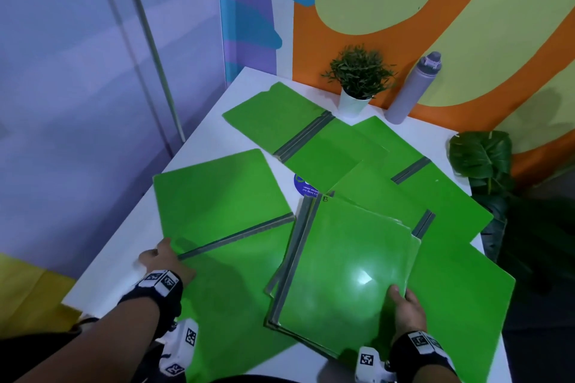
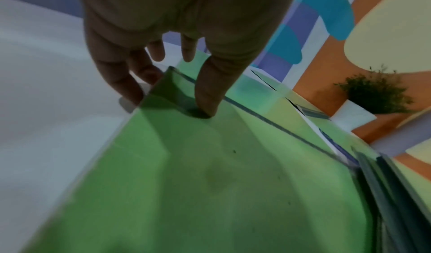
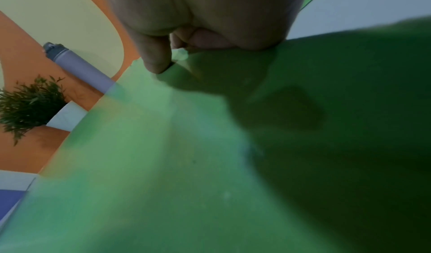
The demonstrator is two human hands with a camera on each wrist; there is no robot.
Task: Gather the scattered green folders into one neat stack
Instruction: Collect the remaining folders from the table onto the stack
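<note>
Table [image 1: 130, 246], white: carries green folders lying open and overlapping. Open folder [image 1: 224, 221], left side: lies flat; its grey spine runs toward the left hand [image 1: 165, 258], whose thumb presses the near leaf while the other fingers [image 2: 116, 80] curl at the folder's left edge, grasping it. Stack [image 1: 342, 264] of closed folders, centre-right: rests tilted over further open folders; the right hand [image 1: 404, 305] pinches its near right corner, thumb on top. Bottle [image 1: 413, 90], grey, and potted plant [image 1: 357, 74]: stand at the far edge by the wall.
</note>
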